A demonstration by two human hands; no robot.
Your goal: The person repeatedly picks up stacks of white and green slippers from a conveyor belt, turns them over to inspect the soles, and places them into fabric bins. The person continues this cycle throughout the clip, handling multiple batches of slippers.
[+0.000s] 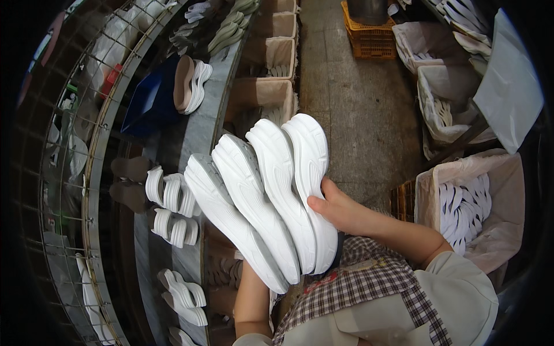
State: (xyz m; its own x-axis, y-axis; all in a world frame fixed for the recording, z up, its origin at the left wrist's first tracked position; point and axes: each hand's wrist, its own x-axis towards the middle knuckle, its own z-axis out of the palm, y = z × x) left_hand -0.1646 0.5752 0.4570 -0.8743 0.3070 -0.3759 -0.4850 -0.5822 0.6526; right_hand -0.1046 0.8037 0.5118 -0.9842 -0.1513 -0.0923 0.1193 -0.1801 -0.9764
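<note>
Four white shoe soles (248, 193) are held at the frame's center, the rightmost clamped by the fingers (318, 205) of the right hand (341, 209); the left hand is hidden, its grip impossible to tell.

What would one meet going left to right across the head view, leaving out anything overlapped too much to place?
Mesh rack → blue bin → white soles → right hand → large lined bin.
</note>
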